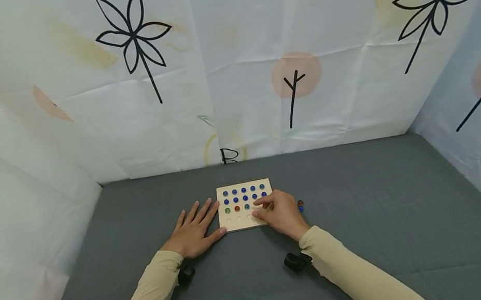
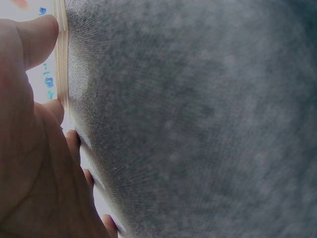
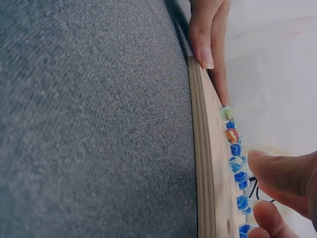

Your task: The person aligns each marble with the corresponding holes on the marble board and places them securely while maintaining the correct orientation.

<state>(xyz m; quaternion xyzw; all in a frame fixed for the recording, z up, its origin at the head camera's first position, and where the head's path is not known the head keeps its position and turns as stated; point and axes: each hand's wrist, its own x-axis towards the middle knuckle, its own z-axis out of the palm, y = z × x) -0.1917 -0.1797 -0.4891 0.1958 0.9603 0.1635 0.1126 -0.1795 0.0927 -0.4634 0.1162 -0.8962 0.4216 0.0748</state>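
Observation:
A pale wooden board point(image 1: 245, 225) with rows of shallow hollows lies on the grey cloth. Blue marbles point(image 1: 244, 190) fill its two far rows. A green marble point(image 1: 227, 210), an orange-red marble point(image 1: 237, 208) and a light blue marble point(image 3: 236, 163) sit in the third row. My left hand point(image 1: 194, 235) rests flat with fingers spread, its thumb and fingertips touching the board's left edge. Over the board's right side is my right hand point(image 1: 282, 212), thumb and forefinger apart near the third row, with no marble visible between them. Part of that row is hidden behind its fingers.
Beside the right hand, a brown marble point(image 1: 300, 203) and a blue marble point(image 1: 301, 209) lie on the grey cloth point(image 1: 376, 233). A white printed curtain point(image 1: 254, 116) stands behind and along both sides of the table. Each wrist carries a small black camera point(image 1: 295, 262).

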